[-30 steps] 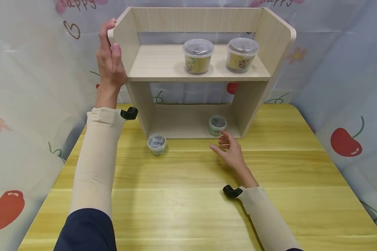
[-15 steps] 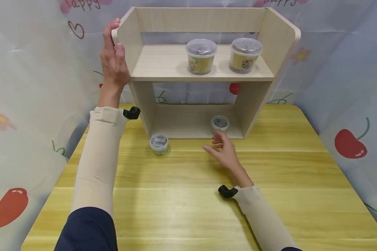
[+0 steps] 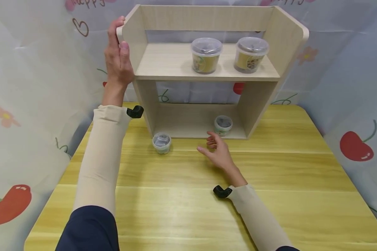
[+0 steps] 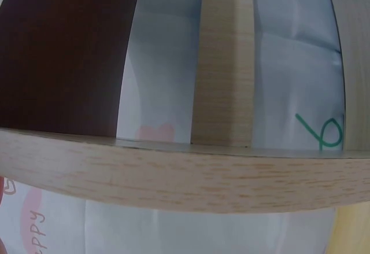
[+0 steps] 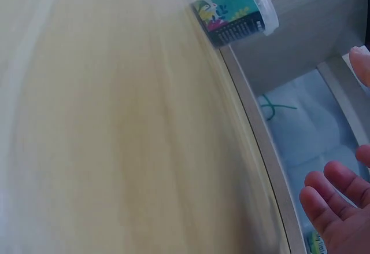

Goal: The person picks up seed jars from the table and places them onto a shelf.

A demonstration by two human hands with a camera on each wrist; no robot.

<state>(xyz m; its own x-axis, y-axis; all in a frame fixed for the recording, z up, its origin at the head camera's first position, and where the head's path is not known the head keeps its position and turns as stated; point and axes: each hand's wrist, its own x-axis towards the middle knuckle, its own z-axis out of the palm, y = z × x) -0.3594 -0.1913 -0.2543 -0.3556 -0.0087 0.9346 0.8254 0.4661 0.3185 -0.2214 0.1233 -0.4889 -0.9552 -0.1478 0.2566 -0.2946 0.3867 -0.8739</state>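
My left hand (image 3: 117, 61) grips the upper left side panel of a pale wooden two-tier shelf (image 3: 205, 78), its fingers at the panel's front edge. In the left wrist view the panel's edge (image 4: 191, 179) runs across the frame. My right hand (image 3: 218, 150) is held over the table in front of the lower tier, fingers apart and holding nothing. A small lidded tub (image 3: 223, 125) stands behind it at the lower tier's right. Another small tub (image 3: 161, 143) is on the table by the shelf's front left corner; its teal printed label (image 5: 231, 14) shows in the right wrist view.
Two larger clear-lidded cups with yellow labels, a left one (image 3: 206, 55) and a right one (image 3: 251, 55), stand on the upper tier. The shelf sits at the back of a yellow wood-grain table (image 3: 176, 209). A printed curtain (image 3: 342, 69) hangs around it.
My right hand has moved left, away from the tub on the lower tier and towards the one on the table. The left hand keeps its hold on the shelf. The head view has shifted slightly.
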